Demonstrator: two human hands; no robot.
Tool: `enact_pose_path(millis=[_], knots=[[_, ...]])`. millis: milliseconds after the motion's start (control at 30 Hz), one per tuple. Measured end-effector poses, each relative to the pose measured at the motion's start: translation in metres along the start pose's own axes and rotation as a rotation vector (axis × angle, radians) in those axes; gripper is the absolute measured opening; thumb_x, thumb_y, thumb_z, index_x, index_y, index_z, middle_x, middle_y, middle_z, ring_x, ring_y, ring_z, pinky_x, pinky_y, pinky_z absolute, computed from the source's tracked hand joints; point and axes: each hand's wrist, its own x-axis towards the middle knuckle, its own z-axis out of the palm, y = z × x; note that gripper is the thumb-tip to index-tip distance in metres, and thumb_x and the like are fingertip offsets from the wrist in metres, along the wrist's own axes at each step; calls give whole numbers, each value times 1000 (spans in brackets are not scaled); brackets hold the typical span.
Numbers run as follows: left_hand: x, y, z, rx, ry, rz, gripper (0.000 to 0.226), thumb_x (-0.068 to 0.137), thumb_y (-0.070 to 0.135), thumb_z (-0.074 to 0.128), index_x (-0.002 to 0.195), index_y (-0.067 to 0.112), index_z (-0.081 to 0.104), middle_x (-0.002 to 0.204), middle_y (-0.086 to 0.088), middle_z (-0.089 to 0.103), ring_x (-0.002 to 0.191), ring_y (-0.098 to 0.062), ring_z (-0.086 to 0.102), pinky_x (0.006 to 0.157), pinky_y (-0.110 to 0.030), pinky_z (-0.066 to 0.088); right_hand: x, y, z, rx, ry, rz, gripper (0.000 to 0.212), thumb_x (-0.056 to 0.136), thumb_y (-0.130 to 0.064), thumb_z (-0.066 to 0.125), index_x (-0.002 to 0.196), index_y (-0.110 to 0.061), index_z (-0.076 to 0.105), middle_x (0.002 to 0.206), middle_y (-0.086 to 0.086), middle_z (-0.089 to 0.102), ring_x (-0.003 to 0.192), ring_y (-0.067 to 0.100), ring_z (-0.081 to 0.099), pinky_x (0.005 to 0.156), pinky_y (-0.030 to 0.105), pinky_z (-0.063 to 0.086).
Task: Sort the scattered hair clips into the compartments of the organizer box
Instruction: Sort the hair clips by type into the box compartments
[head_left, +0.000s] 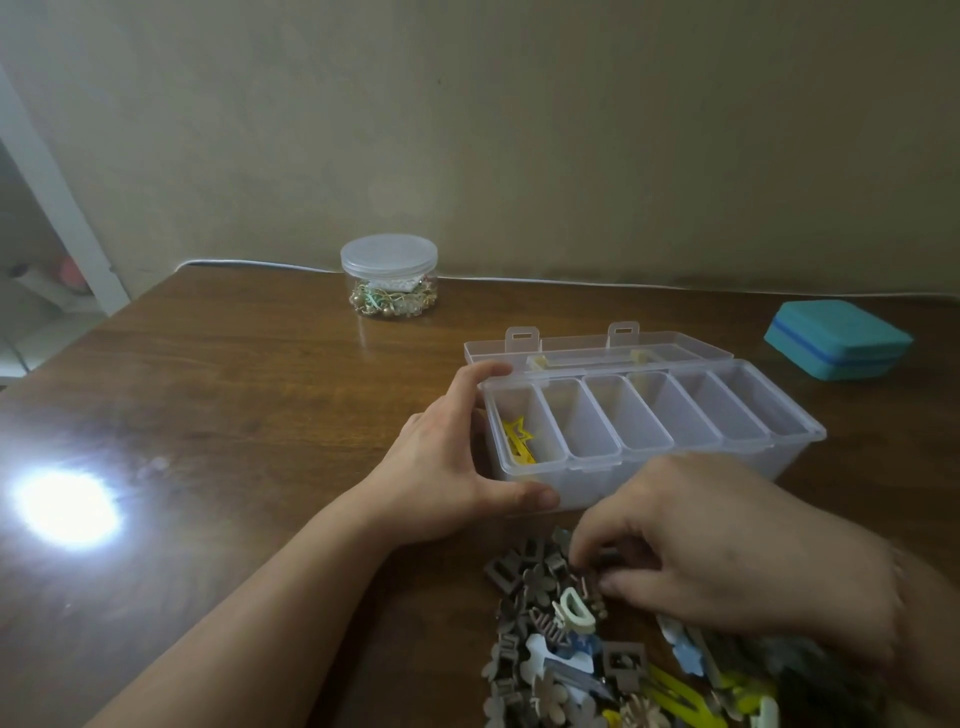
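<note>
Brown wooden worktop (218, 395) runs up to a plain beige wall, with a white cable along the joint and a bright glare spot at the left. On it sits the clear organizer box (649, 441), lid folded back behind it, showing 6 long compartments in a row. Yellow clips (519, 441), 1 star-shaped, lie in the leftmost compartment; the others show nothing inside. The left hand (457, 467) holds the box's left end, thumb along the near wall and fingers over the far corner, its grip clamped on the box. Just in front of the box lies the pile of hair clips (561, 639): brown, white, blue, pale green and yellow. The right hand (727, 545) is down on the pile, fingertips curled together among the brown clips; whether they have 1 pinched I cannot tell. Farther back stand a round clear jar (389, 275) of small trinkets and a teal case (836, 338). No writing or brand is legible anywhere.
</note>
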Motion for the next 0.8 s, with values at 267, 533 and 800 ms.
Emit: enact_pose_path(millis=[267,533,800], knots=[[-1,0,0,-3,-7,5,104,50,72,76,135,53,21,132,14,55,120,-3,53,109,-42,40,4,9,5,-69,-17,13,31,85,-49,58,115,-52,54,97,-24,65,81,-5,49,67,16,40],[-1,0,0,2,-6,4,105,50,73,76,137,52,20,134,12,54,122,-6,53,110,-44,39,7,12,7,-56,-45,5,48,83,-55,62,128,-56,42,104,-24,63,81,-7,41,75,21,42],[0,2,-1,3,-15,-1,104,51,72,75,136,53,19,138,11,52,125,-9,51,112,-46,35,8,13,5,-98,-9,-76,33,86,-54,60,119,-51,55,98,-24,62,80,-6,40,68,18,37]])
